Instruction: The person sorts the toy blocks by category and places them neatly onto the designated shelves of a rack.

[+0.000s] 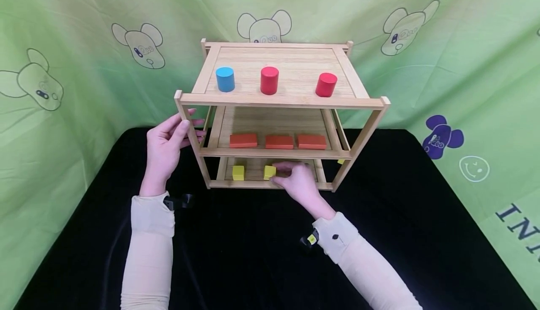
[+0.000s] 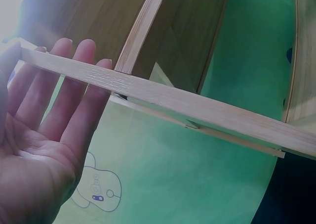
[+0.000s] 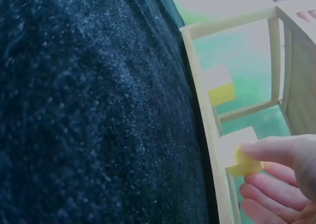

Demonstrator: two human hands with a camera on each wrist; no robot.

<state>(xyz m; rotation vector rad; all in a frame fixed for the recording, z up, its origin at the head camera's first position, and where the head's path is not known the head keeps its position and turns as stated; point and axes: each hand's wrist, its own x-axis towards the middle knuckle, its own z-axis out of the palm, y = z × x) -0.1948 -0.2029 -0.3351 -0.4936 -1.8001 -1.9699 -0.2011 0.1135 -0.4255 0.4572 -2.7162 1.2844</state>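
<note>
A three-tier wooden shelf [image 1: 270, 100] stands on the black cloth. My left hand [image 1: 163, 143] holds its front left post [image 2: 163, 96], thumb on the near side and fingers behind. On the bottom tier, my right hand [image 1: 297, 178] pinches a yellow cube [image 1: 269, 172] between thumb and fingers; the right wrist view shows the thumb on this yellow cube [image 3: 242, 152]. Another yellow cube [image 1: 238, 173] sits to its left, apart from the hand. Part of a yellow piece [image 1: 341, 161] shows by the right post, mostly hidden.
On the top tier stand a blue cylinder [image 1: 225, 79] and two red cylinders, one in the middle [image 1: 269, 80] and one at right [image 1: 326, 85]. Three red blocks [image 1: 279, 142] line the middle tier's front. A green printed curtain [image 1: 84, 89] hangs behind and beside the black cloth [image 1: 236, 253].
</note>
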